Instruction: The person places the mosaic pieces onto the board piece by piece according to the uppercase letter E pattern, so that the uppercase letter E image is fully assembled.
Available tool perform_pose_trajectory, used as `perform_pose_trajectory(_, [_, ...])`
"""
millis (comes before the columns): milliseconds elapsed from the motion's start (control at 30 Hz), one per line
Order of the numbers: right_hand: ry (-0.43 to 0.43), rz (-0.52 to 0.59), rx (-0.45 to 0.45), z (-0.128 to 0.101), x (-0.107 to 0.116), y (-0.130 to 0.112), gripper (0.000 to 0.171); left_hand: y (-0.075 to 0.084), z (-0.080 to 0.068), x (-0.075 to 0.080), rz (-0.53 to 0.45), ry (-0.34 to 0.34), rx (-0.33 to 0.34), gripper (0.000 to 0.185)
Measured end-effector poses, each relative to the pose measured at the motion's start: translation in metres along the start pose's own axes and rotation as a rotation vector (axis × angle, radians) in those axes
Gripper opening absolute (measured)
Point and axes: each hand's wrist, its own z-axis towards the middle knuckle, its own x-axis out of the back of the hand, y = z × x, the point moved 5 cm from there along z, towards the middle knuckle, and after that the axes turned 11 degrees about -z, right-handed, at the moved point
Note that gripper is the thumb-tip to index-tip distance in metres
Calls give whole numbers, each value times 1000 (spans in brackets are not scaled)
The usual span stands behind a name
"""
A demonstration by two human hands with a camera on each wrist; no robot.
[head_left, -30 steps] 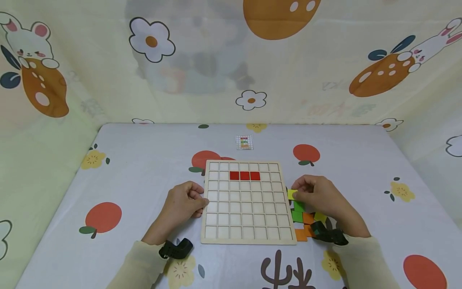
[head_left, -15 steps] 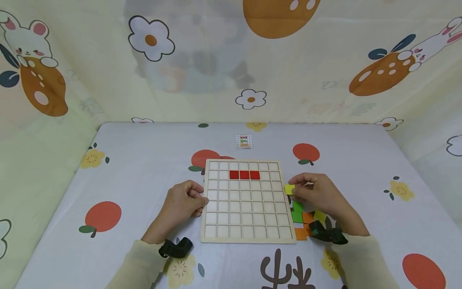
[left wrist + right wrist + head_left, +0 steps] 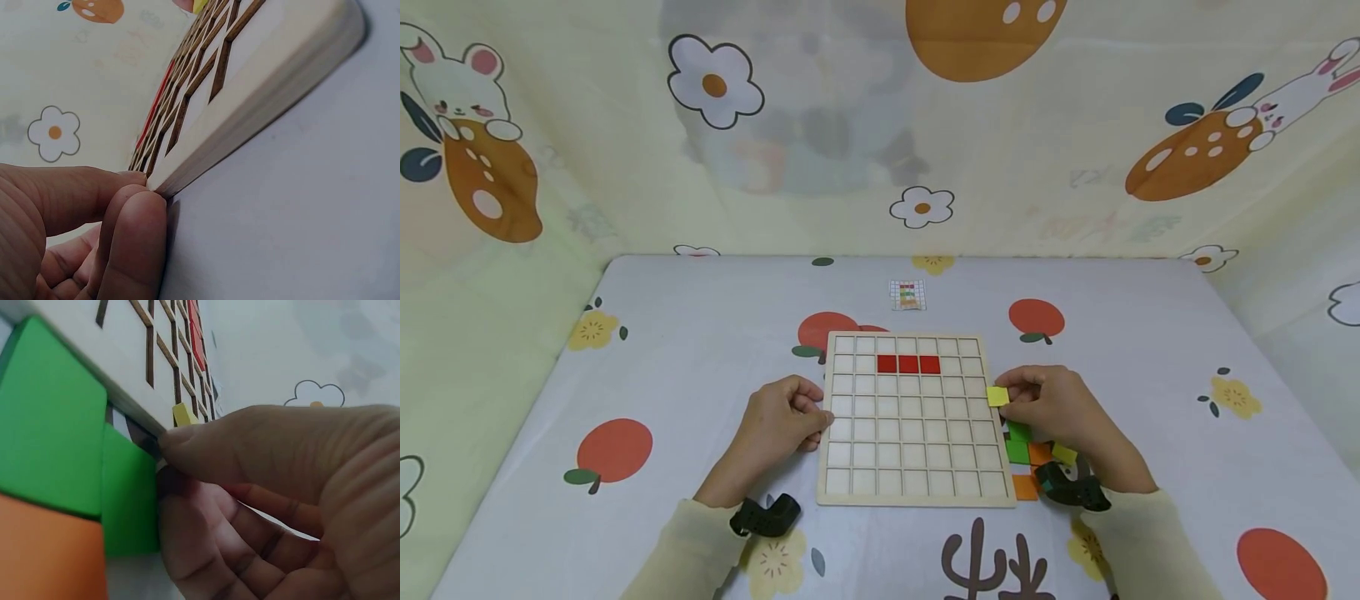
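A square wooden grid board [image 3: 917,502] lies in the middle of the table, with three red tiles [image 3: 908,364] side by side in its second row from the far edge. My left hand [image 3: 782,421] holds the board's left rim [image 3: 269,90], thumb and index finger meeting at its edge in the left wrist view. Between thumb and finger, my right hand [image 3: 1060,408] pinches a yellow tile [image 3: 997,396], which overlaps the right rim in the head view. Only a corner of the yellow tile [image 3: 184,415] shows past the thumb in the right wrist view.
Green tiles [image 3: 1017,452], orange tiles [image 3: 1025,487] and another yellow tile [image 3: 1064,453] lie loose along the board's right side, partly under the right wrist. A small card with a coloured grid pattern [image 3: 907,295] lies beyond the board. A printed cloth covers the table.
My right hand has lifted the yellow tile off the loose tiles and brought it slightly left, to the board's right rim. My left hand and the board have stayed in place.
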Motion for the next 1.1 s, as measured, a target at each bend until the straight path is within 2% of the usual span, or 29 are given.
perform_pose_trajectory(433, [26,-76,10,0,1,-4,23,1,0,0,0,4,3,22])
perform_pose_trajectory(733, [25,-27,42,3,-2,-15,25,0,0,1,4,0,0,22])
perform_pose_trajectory(1100, [1,34,117,17,-14,-45,25,-1,2,2,-3,-7,-3,22])
